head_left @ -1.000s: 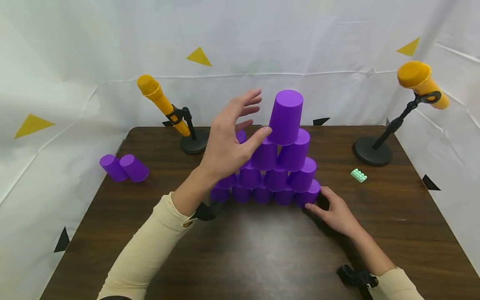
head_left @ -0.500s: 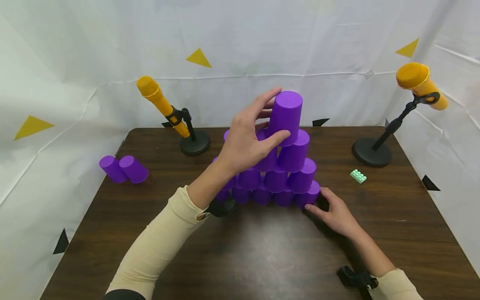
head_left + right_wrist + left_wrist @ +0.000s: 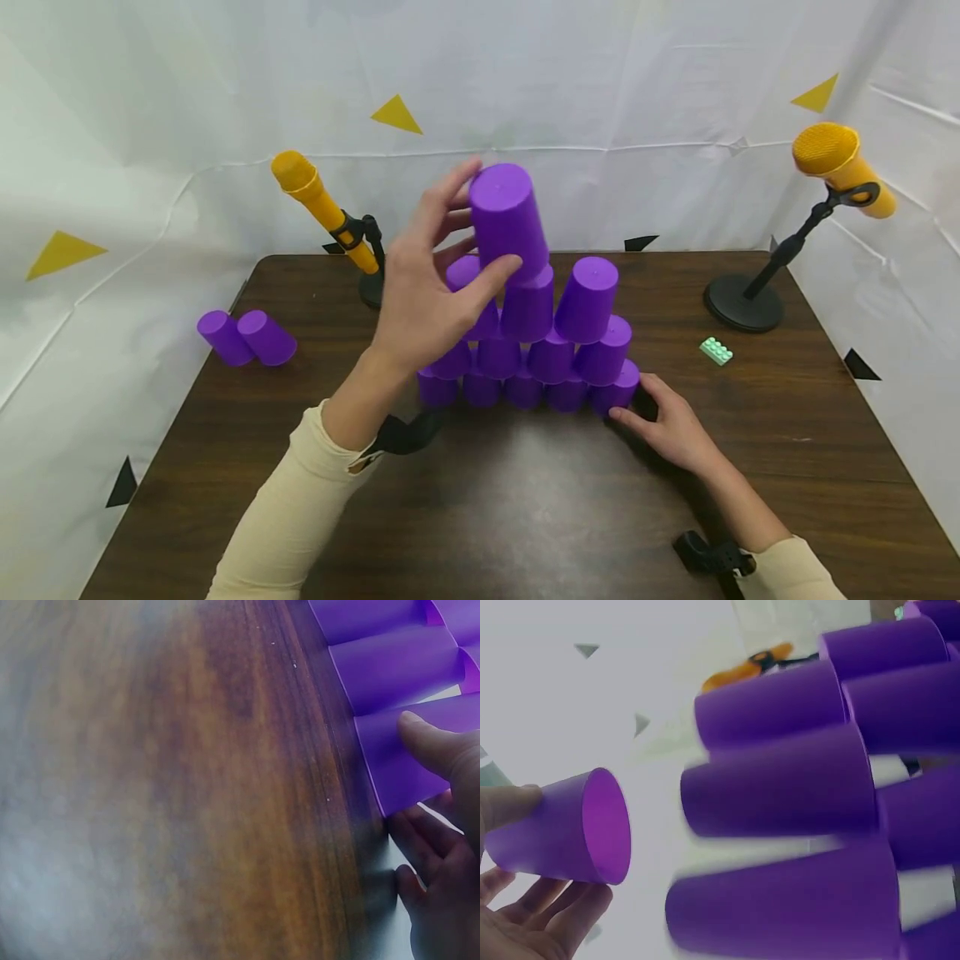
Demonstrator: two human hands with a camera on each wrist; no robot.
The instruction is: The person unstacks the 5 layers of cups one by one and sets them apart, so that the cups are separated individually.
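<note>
My left hand (image 3: pixel 423 292) holds a purple cup (image 3: pixel 506 212) upside down, thumb on one side and fingers on the other. A gap separates this cup from the stack in the left wrist view, where its open mouth (image 3: pixel 607 829) faces the stacked cups (image 3: pixel 780 791). Below it, upside-down purple cups (image 3: pixel 587 300) stand in stepped rows, three across in the uppermost row. My right hand (image 3: pixel 675 421) grips the end cup (image 3: pixel 615 390) of the bottom row at the right. The right wrist view shows the thumb (image 3: pixel 431 742) on that cup's side, with fingers partly hidden behind.
Two purple cups (image 3: pixel 268 337) stand at the table's left edge. Yellow microphones (image 3: pixel 322 204) on black stands are at the back left and back right (image 3: pixel 847 167). A mint toy brick (image 3: pixel 717 351) lies on the brown table (image 3: pixel 510 517) right of the stack.
My left hand reached the top cup, took hold of it, lifted it off the right pair of cups below and carried it left. My right hand has stayed in place.
</note>
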